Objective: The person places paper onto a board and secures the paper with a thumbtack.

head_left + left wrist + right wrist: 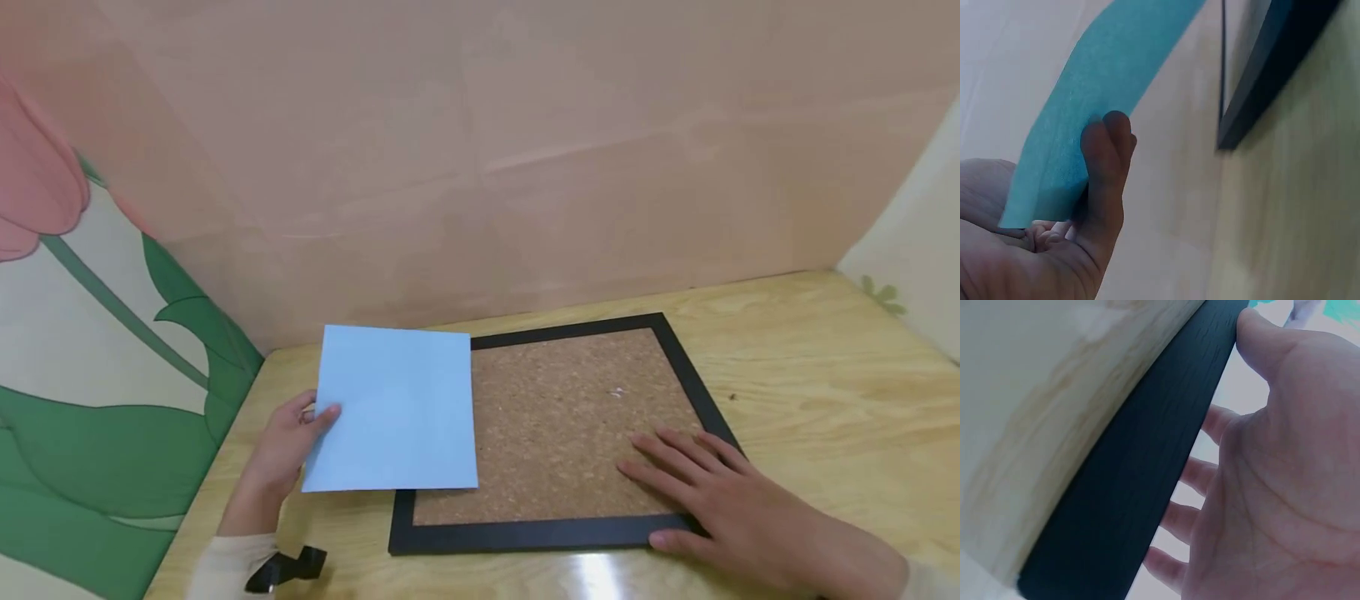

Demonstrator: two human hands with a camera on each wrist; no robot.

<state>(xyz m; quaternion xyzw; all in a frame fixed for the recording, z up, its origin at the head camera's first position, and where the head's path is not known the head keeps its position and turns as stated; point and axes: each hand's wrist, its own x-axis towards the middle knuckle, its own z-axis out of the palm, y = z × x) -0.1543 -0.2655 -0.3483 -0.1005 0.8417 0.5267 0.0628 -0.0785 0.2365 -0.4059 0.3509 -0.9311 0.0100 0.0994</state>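
Observation:
A light blue sheet of paper [399, 408] is pinched at its left edge by my left hand [279, 446], thumb on its face. In the left wrist view the sheet [1100, 81] shows as a blue-green strip between thumb side and fingers. It overlaps the left part of a cork board [558, 437] with a black frame, which lies on the table. Over the board's lower right corner lies my right hand [731, 504], fingers spread and pointing at the cork. The right wrist view has the thumb at the edge of the black frame [1129, 450].
The wooden table [817, 375] runs back to a pinkish-brown wall covering [487, 167]. A panel with a tulip pattern [105, 433] borders the left side, and a pale panel [911, 250] the right. Black strap ends [292, 568] stick out at the left wrist.

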